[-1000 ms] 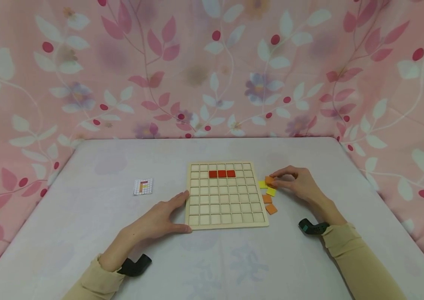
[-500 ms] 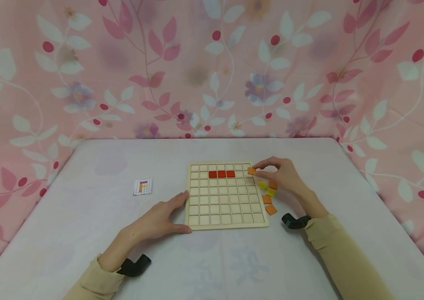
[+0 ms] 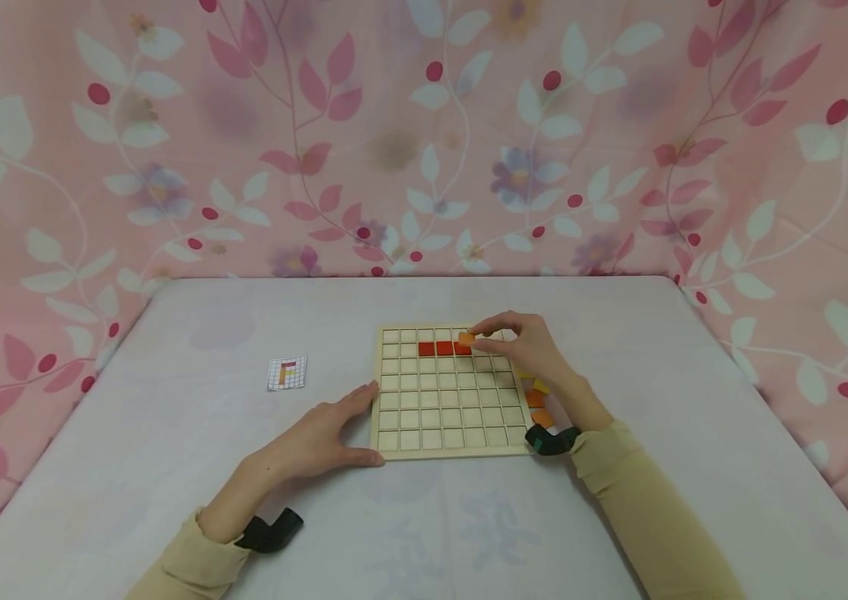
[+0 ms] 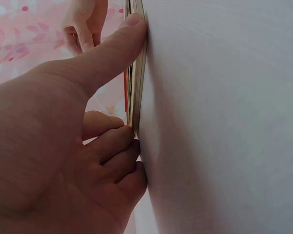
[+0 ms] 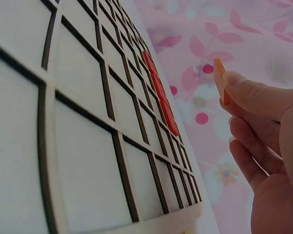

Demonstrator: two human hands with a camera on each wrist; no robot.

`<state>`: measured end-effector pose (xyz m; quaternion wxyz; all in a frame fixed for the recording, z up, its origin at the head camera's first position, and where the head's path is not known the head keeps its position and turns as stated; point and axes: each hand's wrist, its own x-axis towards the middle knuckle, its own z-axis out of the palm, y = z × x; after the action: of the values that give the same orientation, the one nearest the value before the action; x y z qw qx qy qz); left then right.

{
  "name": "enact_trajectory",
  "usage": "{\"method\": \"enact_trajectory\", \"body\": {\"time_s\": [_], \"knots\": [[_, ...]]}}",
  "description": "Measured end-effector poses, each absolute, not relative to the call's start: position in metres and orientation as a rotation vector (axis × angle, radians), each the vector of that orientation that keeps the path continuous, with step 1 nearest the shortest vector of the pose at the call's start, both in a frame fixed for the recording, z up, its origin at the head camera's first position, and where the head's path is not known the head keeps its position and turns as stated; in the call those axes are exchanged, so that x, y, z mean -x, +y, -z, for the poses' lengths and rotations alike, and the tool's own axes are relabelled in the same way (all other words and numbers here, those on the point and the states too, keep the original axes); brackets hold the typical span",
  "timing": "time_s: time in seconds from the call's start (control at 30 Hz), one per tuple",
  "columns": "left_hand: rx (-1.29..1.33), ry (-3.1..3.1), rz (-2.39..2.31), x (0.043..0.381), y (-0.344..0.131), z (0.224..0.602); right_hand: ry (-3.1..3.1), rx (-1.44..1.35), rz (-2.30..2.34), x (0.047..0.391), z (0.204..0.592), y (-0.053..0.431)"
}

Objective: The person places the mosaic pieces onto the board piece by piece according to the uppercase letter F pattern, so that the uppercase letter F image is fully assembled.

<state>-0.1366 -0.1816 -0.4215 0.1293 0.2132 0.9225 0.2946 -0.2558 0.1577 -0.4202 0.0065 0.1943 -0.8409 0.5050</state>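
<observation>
A wooden grid board [image 3: 431, 400] lies on the table, with three red tiles [image 3: 444, 348] side by side in its second row from the back. My left hand [image 3: 311, 437] rests against the board's left edge, thumb at the near corner and fingertips farther up. In the left wrist view, its thumb [image 4: 112, 51] lies straight along the edge. Between thumb and forefinger, my right hand [image 3: 536, 346] pinches an orange tile [image 3: 466, 339], held above the board near the rightmost red tile. The right wrist view shows this orange tile [image 5: 219, 80] edge-on, apart from the board.
Beside the board's right edge lie orange tiles [image 3: 541, 418] and yellow tiles [image 3: 540, 386], partly hidden by the right forearm. A small printed grid card [image 3: 287, 373] with a coloured pattern lies left of the board. A floral cloth [image 3: 424, 167] hangs behind the table.
My right hand has lifted an orange tile from the pile at the right and carried it left over the board. The left hand and the board have stayed put.
</observation>
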Motion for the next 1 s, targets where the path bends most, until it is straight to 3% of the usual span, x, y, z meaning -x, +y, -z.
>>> {"method": "enact_trajectory", "body": {"time_s": [1.0], "knots": [[-0.620,2.689,-0.848,0.138,-0.183,0.423,-2.645,-0.568,-1.576,0.259,0.439,0.119]]}}
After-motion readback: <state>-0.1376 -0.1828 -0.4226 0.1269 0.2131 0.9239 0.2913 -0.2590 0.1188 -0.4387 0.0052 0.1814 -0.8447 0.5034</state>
